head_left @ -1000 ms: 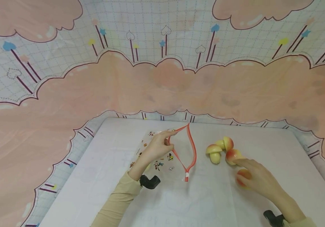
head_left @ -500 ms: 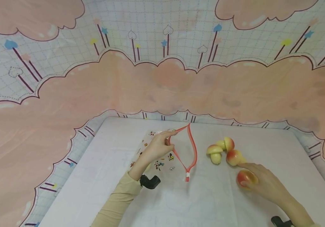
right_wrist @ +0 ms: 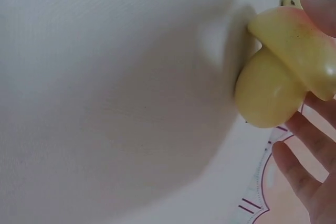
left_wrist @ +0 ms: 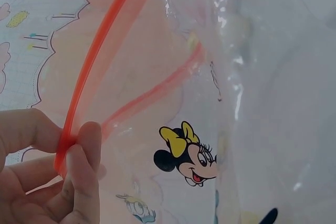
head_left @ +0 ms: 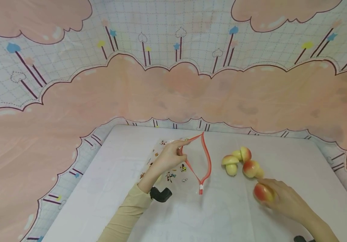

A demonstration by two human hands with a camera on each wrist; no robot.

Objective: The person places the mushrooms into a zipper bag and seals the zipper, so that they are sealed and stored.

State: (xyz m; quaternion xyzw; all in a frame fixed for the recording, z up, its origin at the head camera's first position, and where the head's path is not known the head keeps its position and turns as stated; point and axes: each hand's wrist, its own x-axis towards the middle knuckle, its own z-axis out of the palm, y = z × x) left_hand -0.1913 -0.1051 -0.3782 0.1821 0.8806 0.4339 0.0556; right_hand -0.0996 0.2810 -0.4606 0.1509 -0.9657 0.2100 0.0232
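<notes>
My left hand [head_left: 170,156] pinches the red zip edge [left_wrist: 90,72] of a clear plastic zip bag [head_left: 176,174] printed with cartoon figures. The bag's mouth gapes toward the right, its red strips spread apart. On the right, my right hand [head_left: 285,198] grips a toy mushroom [head_left: 262,192] with a red-and-yellow cap. In the right wrist view the thumb lies over the cap of this mushroom [right_wrist: 270,90], and the fingers are on its other side. Just beyond that hand lie three more toy mushrooms: one upright [head_left: 230,164], one at the back [head_left: 244,154] and one on its side [head_left: 250,168].
A white tabletop [head_left: 191,218] lies beneath everything. Behind it hangs a cloth [head_left: 173,94] with peach clouds and small drawn shapes. A black wrist mount [head_left: 161,194] sits at the left wrist.
My right hand has drawn back toward me, its fingers leaving the mushroom lying on its side and closing round the nearest one. The left hand keeps its pinch on the bag.
</notes>
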